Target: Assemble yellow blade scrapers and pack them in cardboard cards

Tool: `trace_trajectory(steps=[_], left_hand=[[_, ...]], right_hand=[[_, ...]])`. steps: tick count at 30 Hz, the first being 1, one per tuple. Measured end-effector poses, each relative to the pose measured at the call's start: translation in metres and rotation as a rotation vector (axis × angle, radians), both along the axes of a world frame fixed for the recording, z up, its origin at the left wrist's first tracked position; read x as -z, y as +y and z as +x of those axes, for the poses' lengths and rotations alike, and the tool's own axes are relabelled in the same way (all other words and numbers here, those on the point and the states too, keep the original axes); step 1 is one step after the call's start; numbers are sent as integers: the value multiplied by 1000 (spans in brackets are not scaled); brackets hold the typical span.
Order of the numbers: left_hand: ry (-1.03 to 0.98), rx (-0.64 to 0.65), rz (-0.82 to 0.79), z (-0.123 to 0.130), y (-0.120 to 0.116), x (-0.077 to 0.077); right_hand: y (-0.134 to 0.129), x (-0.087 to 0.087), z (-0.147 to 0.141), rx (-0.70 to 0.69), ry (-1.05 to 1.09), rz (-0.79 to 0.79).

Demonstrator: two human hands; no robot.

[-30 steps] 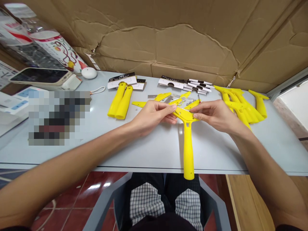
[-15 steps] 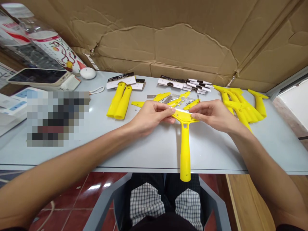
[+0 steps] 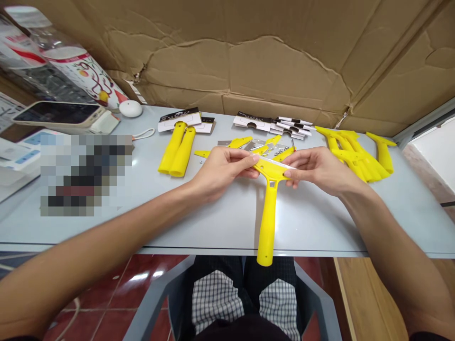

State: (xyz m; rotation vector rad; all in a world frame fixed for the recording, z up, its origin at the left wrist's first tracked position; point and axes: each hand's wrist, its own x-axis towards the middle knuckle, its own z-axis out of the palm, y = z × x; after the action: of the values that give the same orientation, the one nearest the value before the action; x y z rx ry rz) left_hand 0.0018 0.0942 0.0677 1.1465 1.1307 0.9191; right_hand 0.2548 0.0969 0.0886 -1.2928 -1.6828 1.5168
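A yellow scraper (image 3: 267, 208) is held by its wide head between both hands, its handle pointing down past the table's front edge. My left hand (image 3: 227, 170) pinches the head's left corner, and my right hand (image 3: 314, 171) grips the right corner. Along the top edge of the head runs a thin pale strip, partly hidden by the fingers. Just behind the hands lie loose yellow plates (image 3: 241, 141), metal blades (image 3: 223, 143) and small screws (image 3: 279, 152). A thin rod with a red part, perhaps a screwdriver (image 3: 293, 145), shows near my right fingers.
Two yellow handles with black-and-white cards (image 3: 179, 118) lie left of centre. More cards (image 3: 252, 121) sit at the back. Yellow scraper bodies (image 3: 355, 154) are heaped at right. A phone (image 3: 59, 115), bottles (image 3: 80, 71) and a white oval object (image 3: 130, 109) stand left; cardboard (image 3: 249, 61) walls the back.
The scraper has tilted, its handle end swinging a little to the left and its head's right side dipping. My right fingers have shifted slightly on the corner.
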Motion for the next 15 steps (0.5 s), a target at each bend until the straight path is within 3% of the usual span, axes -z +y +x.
trace_trajectory(steps=[3,8,15], left_hand=[[-111,63,-40,-2,3,7],[-98,84,-136,-3,7,8],[-46,59,-45,-6,9,6]], right_hand=[[-1,1,1,7,-24,14],[-2,1,2,40,-60,37],[-2,0,1,60,-71,114]])
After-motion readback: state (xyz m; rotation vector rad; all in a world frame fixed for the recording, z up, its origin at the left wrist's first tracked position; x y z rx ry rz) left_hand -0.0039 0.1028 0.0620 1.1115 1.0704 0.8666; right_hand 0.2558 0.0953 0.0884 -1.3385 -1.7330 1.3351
